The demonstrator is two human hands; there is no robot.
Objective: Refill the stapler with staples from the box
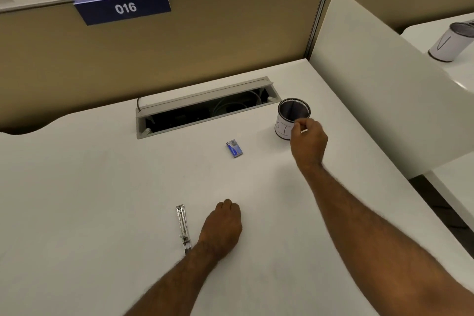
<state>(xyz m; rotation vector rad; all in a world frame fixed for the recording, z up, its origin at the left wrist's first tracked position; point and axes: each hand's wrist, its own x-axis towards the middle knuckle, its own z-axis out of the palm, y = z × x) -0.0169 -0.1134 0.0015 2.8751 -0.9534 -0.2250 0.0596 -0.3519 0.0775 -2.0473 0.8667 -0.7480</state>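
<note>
While the broad white desk (102,187) lies before you, your right hand (309,140) is up at the black mesh pen cup with a white paper band (289,118), fingers pinched together on something thin and pale beside its rim; what it is cannot be told. Your left hand (223,226) rests near you as a loose fist, knuckles curled under, holding nothing that shows. Just beside it lies the slim silver metal stapler (183,226), lengthwise and seemingly opened: stiff, likely slick, best pinned by its sides near the hinged end. Farther off, between stapler and cup, sits the small blue cardboard staple box (234,148), light, easily crushed; pinch its long edges gently, since the staple strips inside will probably snap if bent.
</note>
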